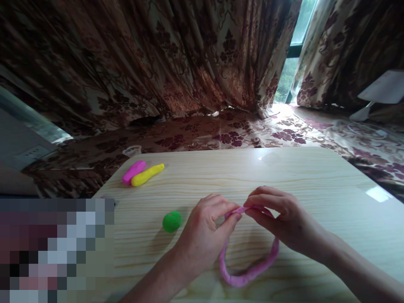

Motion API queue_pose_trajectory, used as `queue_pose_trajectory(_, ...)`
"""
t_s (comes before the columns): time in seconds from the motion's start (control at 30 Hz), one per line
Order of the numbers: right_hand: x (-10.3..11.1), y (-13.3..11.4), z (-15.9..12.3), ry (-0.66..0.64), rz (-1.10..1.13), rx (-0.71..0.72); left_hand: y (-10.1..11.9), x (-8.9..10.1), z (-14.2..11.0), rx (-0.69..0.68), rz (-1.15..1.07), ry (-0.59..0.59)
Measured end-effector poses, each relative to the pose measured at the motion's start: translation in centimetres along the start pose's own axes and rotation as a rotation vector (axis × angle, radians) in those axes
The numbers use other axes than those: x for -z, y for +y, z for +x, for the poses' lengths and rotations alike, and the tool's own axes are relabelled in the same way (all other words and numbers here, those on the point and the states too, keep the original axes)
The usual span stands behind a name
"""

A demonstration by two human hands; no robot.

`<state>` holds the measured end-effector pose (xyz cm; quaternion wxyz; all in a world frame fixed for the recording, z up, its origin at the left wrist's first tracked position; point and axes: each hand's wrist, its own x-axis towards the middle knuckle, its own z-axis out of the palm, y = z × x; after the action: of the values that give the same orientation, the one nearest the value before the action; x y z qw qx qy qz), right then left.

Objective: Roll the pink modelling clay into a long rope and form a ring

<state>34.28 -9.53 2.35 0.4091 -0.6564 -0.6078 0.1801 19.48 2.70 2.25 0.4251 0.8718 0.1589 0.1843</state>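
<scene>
A light pink ring of modelling clay [235,280], rolled into a thin rope, hangs between my hands over the table. My left hand [210,225] pinches its top between thumb and fingers. Right beside that pinch, my right hand [280,210] is also closed on the rope, a short stretch of clay showing between the fingertips. The lower part of the loop sags toward the tabletop; whether it touches the wood I cannot tell. Left of my left hand sits a green clay ball [172,221] with small pinkish specks on it.
Toward the table's far left corner lie a bright pink clay piece [134,172] and a yellow clay roll [147,174], touching. The wood-grain table [214,168] has rounded corners. Behind it are patterned curtains [189,63] and a white lamp [383,87]. The lower left is pixelated.
</scene>
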Motion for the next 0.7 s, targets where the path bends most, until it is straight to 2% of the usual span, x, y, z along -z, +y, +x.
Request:
queue_pose_trajectory(0.13, 0.05, 0.04, 0.00, 0.004, -0.017, 0.023, 0.19, 0.22, 0.05, -0.020, 0.056, -0.024)
queue_pose_trajectory(0.27, 0.05, 0.19, -0.01, 0.048, -0.029, 0.041, 0.13, 0.07, -0.03, -0.006, 0.008, -0.007)
queue_pose_trajectory(0.5, 0.06, 0.17, -0.07, 0.034, -0.043, 0.034, -0.35, -0.17, 0.01, 0.018, -0.022, 0.037)
queue_pose_trajectory(0.7, 0.09, 0.41, -0.01, 0.033, -0.063, 0.081, -0.02, 0.21, -0.02, 0.013, 0.016, -0.017)
